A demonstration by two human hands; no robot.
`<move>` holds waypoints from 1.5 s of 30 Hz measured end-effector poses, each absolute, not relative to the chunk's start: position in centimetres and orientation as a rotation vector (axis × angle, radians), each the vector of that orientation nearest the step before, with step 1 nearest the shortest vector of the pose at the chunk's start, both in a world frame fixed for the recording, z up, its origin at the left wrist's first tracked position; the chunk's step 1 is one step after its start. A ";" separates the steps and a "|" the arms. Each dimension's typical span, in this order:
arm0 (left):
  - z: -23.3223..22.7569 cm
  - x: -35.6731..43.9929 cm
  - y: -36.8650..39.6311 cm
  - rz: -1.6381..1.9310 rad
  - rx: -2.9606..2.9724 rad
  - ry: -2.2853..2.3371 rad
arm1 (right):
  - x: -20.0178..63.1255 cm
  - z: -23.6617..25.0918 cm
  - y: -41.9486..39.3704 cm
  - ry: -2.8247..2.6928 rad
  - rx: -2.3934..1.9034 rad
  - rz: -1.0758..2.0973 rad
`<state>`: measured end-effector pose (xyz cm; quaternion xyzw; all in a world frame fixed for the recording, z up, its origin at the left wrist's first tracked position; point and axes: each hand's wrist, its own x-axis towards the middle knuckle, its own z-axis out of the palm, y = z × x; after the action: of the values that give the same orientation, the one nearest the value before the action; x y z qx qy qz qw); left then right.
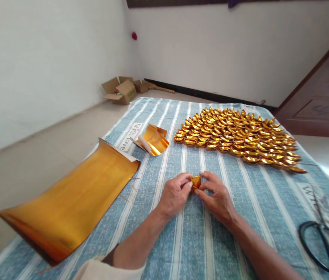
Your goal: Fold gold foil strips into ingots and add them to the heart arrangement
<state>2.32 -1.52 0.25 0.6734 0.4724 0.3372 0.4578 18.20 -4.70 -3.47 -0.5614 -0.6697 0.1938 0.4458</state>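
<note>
Between my two hands, just over the striped cloth, is a small folded piece of gold foil paper (195, 181). My left hand (176, 194) pinches its left side between thumb and fingers. On the other side, my right hand (217, 196) grips the right and lower edge, thumb and fingertips against the paper. Beyond my right hand lie many gold foil ingots (234, 136), boat-shaped with pointed ends, packed in close rows. To the left rests a large stack of gold foil sheets (71, 198), its corners curling. A smaller curled bunch of foil sheets (155, 140) sits behind it.
The blue and white striped cloth (141, 225) covers the table. Black-handled scissors (318, 245) lie at the right edge, partly cut off. Opened cardboard boxes (122, 91) stand on the floor by the far wall. A dark red door (324, 89) is at right.
</note>
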 end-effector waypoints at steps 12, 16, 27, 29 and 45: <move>0.6 2.7 -1.8 0.813 1.124 1.132 | 17.7 -2.3 -5.0 -1.587 -1.285 0.579; 0.6 3.0 -2.0 0.834 1.098 1.133 | 17.6 -2.1 -5.1 -1.549 -1.303 0.617; 0.8 3.6 -2.5 0.901 1.026 1.143 | 17.5 -2.2 -5.0 -1.468 -1.362 0.698; 0.8 3.7 -2.6 0.913 1.021 1.146 | 17.5 -2.1 -5.0 -1.459 -1.373 0.699; 1.1 4.1 -3.1 0.943 0.975 1.182 | 17.6 -2.1 -4.9 -1.416 -1.379 0.723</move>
<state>4.13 -3.05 1.05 0.4243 0.5145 0.4104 0.6220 17.55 -4.88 -2.10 -0.5691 -0.5844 0.2984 0.4955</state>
